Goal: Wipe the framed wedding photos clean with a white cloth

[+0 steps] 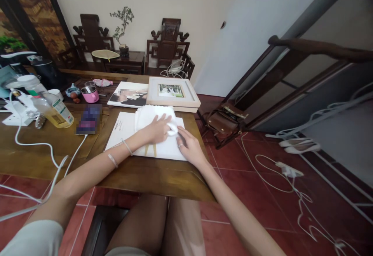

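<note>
A folded white cloth (145, 118), soft and thick with a wavy back edge, lies on a flat white board (121, 129) with small print and a tan mark. My left hand (159, 131) rests on the cloth, palm down and fingers spread. At the cloth's right side, my right hand (188, 145), wearing a ring, has its fingers bent around a curled-up edge. The fingertips there are partly hidden. Both hands are close together near the table's right end.
Behind the board lie a framed photo (170, 91) and a photo print (129, 94). To the left are a phone (88, 120) on a cable, an oil-coloured bottle (55, 110), a pink cup (90, 93) and a power strip (17, 114). A brown bag (224, 121) sits right of the table (171, 178).
</note>
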`<control>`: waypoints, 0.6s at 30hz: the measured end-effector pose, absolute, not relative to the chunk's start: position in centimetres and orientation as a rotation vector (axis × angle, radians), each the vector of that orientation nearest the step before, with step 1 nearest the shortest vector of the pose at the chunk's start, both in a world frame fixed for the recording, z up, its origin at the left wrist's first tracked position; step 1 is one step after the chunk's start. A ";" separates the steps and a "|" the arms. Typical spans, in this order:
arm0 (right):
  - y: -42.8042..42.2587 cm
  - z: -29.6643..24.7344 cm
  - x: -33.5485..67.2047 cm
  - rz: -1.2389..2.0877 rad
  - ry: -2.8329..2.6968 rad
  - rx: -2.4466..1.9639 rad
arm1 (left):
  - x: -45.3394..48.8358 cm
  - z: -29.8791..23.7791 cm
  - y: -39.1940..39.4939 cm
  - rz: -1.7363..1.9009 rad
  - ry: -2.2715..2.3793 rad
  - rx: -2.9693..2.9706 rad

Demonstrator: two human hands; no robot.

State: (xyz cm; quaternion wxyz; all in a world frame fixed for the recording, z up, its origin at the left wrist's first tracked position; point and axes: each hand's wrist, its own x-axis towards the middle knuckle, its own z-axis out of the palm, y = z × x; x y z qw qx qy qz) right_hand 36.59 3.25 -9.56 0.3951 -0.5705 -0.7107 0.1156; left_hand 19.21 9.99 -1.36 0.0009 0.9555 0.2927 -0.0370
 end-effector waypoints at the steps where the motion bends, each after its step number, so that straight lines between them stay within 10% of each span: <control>1: 3.3 -9.6 36.6 0.294 -1.802 -1.445 | 19.4 -1.5 10.4 -0.098 0.943 2.995; 18: 3.3 -9.4 36.8 0.336 -1.834 -1.424 | 15.5 -0.1 -0.6 -0.171 0.667 3.126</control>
